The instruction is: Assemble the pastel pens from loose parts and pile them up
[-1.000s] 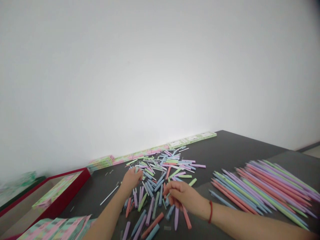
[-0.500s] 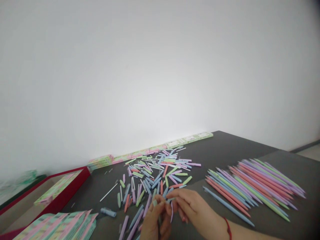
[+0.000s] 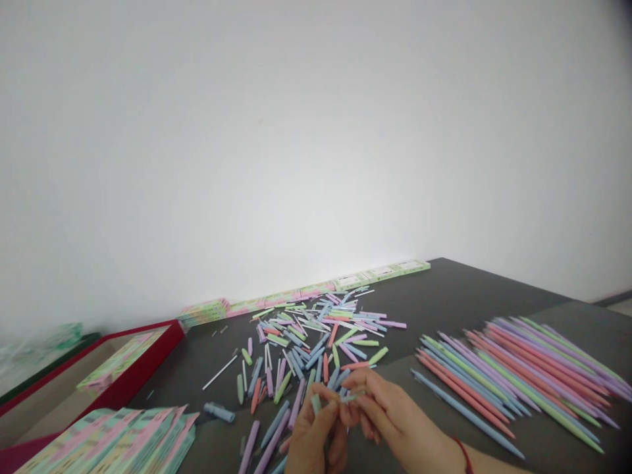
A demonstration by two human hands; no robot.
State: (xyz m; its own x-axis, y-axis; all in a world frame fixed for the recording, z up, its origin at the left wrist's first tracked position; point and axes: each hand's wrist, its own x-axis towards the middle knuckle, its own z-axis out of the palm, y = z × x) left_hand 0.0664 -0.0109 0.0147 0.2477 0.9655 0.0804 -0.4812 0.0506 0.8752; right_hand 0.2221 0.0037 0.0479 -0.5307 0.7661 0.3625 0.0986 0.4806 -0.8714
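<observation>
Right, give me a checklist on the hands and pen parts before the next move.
1. Left hand pinches a small pen part: ok.
2. Right hand meets it at the fingertips: ok.
3. Held piece fully seated: cannot tell, blurred.
4. Loose pen parts lie just beyond the hands: ok.
5. Finished pens rowed on the right: ok.
6. Card stack clear of both hands: ok.

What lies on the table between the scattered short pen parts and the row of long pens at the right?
In the head view, only bare dark table separates the scattered pen parts from the row of long pens; nothing lies in that strip.
</observation>
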